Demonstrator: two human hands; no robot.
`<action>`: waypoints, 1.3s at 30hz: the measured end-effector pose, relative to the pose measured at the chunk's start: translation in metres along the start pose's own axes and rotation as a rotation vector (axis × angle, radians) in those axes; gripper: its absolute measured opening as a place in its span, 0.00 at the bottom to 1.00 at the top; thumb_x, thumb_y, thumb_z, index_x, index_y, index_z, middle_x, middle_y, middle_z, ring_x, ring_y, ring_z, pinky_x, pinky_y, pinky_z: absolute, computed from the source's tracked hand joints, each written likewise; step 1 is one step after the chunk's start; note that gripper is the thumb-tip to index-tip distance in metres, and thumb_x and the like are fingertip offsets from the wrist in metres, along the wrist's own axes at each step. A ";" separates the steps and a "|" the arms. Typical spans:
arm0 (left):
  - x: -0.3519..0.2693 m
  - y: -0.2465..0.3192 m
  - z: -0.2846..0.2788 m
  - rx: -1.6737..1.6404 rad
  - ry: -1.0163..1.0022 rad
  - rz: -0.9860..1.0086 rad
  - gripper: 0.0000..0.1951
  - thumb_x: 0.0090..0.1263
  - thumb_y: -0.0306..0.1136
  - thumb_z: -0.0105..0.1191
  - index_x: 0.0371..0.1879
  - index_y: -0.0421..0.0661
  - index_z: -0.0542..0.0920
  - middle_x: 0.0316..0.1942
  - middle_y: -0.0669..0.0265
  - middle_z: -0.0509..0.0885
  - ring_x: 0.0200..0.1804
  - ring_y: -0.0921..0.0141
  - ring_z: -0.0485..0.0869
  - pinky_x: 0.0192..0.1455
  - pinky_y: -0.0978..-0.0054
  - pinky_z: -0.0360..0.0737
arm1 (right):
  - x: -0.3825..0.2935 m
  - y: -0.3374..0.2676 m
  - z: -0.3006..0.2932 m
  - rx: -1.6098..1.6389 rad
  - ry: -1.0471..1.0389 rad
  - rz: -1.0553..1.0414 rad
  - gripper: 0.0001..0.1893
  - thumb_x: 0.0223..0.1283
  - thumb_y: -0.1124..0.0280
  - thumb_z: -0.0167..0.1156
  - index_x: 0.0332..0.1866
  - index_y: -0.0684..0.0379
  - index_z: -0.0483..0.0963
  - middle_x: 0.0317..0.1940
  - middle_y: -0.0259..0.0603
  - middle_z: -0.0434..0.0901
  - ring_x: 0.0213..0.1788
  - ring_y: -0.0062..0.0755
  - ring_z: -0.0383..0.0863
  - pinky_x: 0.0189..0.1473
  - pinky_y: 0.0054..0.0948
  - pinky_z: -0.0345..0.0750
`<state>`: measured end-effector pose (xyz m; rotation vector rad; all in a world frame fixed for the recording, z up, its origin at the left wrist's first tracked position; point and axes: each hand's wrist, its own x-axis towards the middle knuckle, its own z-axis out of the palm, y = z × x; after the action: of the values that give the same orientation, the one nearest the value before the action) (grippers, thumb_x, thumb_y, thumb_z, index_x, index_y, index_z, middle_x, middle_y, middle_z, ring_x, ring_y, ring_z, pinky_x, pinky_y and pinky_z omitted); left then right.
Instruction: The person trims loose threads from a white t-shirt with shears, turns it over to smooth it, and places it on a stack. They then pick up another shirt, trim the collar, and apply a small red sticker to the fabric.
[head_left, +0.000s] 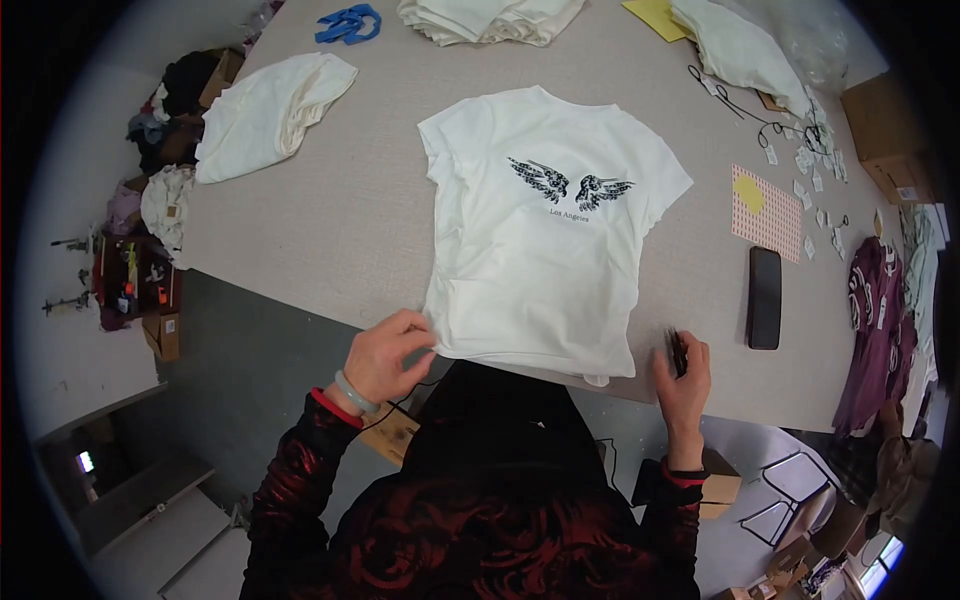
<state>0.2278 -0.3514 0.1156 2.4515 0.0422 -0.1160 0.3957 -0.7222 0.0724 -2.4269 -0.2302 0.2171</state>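
A white short-sleeved T-shirt (540, 270) lies on the table before me, its neck pointing away. Black wings and small lettering are printed on its chest. My left hand (390, 356) is at the shirt's lower left corner, the thumb and fingers closed on the hem edge. Right of the shirt, over the table's near edge, my right hand (684, 375) holds a small dark tool (678, 352), blurred at its tip; it may be thread snips. That hand does not touch the shirt.
White folded garments (270, 116) lie at the left, with another pile (491, 19) at the far edge. Rightward are a black phone (764, 298), a red-patterned sheet (772, 217), scattered tags (806, 161) and a black cord (724, 97). Purple garments (874, 322) hang over the right edge.
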 end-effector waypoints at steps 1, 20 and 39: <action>0.006 -0.003 -0.008 -0.050 0.065 -0.045 0.10 0.56 0.24 0.61 0.37 0.44 0.81 0.41 0.65 0.79 0.37 0.67 0.82 0.36 0.75 0.79 | 0.002 0.003 -0.001 -0.005 0.003 0.000 0.18 0.51 0.76 0.65 0.49 0.65 0.74 0.46 0.48 0.77 0.47 0.37 0.80 0.49 0.31 0.76; 0.205 -0.076 -0.097 -0.237 0.374 -0.079 0.12 0.62 0.24 0.57 0.44 0.44 0.81 0.43 0.68 0.82 0.38 0.76 0.81 0.34 0.80 0.77 | 0.209 -0.091 0.025 0.043 -0.032 -0.274 0.14 0.55 0.75 0.62 0.47 0.61 0.75 0.46 0.41 0.77 0.39 0.32 0.80 0.41 0.30 0.77; 0.317 -0.115 -0.031 -0.208 0.220 -0.119 0.10 0.61 0.28 0.60 0.41 0.43 0.80 0.33 0.66 0.81 0.35 0.70 0.79 0.40 0.77 0.77 | 0.293 -0.086 0.071 -0.019 -0.024 -0.148 0.09 0.54 0.74 0.63 0.40 0.62 0.78 0.30 0.36 0.79 0.28 0.26 0.73 0.34 0.25 0.73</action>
<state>0.5391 -0.2427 0.0369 2.2429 0.2830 0.1018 0.6551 -0.5491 0.0468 -2.4145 -0.4228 0.1789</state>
